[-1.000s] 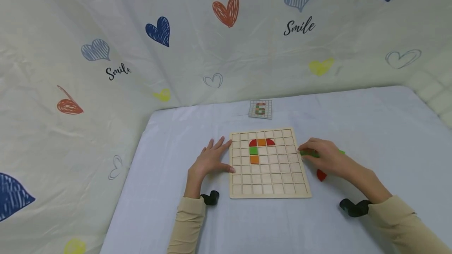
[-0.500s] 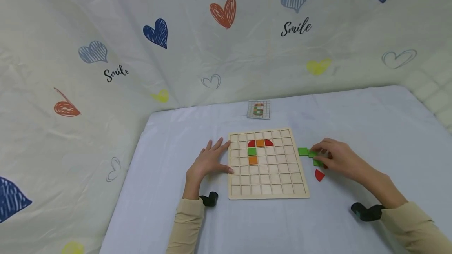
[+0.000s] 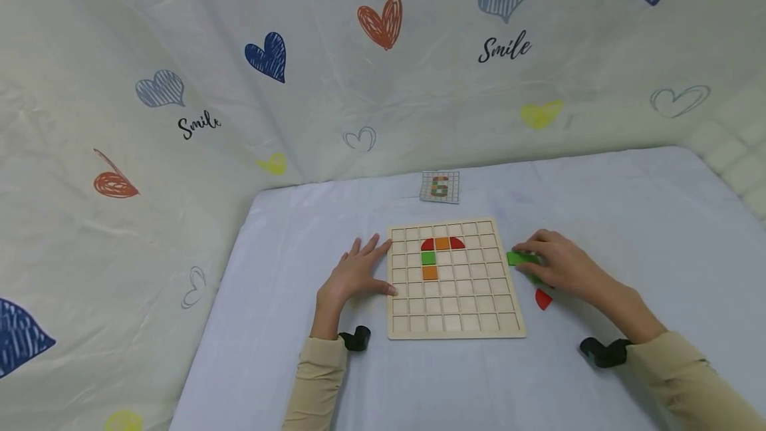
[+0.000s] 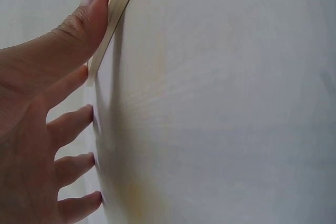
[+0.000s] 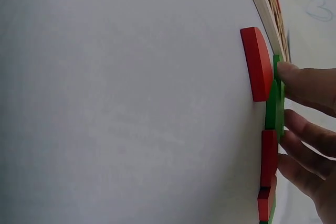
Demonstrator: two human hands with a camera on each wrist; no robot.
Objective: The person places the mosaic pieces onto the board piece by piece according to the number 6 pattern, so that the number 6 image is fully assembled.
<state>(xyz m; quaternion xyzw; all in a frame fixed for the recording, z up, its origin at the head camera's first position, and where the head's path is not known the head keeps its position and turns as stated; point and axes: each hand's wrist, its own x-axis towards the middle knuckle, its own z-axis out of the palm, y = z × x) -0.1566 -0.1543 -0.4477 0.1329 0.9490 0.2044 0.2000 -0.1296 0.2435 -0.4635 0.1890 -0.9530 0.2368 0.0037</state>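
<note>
A square wooden grid board (image 3: 473, 304) lies on the table. In its cells sit red quarter-round tiles (image 3: 457, 243), orange square tiles (image 3: 429, 273) and a green square tile (image 3: 428, 258). My left hand (image 3: 353, 271) rests at the board's left edge, fingers spread; in the left wrist view its thumb (image 4: 79, 30) touches the wooden rim. Right of the board, my right hand (image 3: 559, 261) has thumb and fingertips around a green tile (image 3: 522, 258), seemingly pinching it; in the right wrist view more green and red tiles (image 5: 269, 158) lie close by, partly hidden by the fingers.
Behind the board lies a small printed grid card (image 3: 439, 187) with a coloured figure like a 6. A loose red quarter-round tile (image 3: 542, 298) lies below the right hand. A white cloth (image 3: 287, 251) covers the table, and a curtain printed with hearts hangs behind.
My right hand drew back to the right, uncovering several green tiles, then came left again over the ones nearest the board. My left hand and the tiles in the board stay put.
</note>
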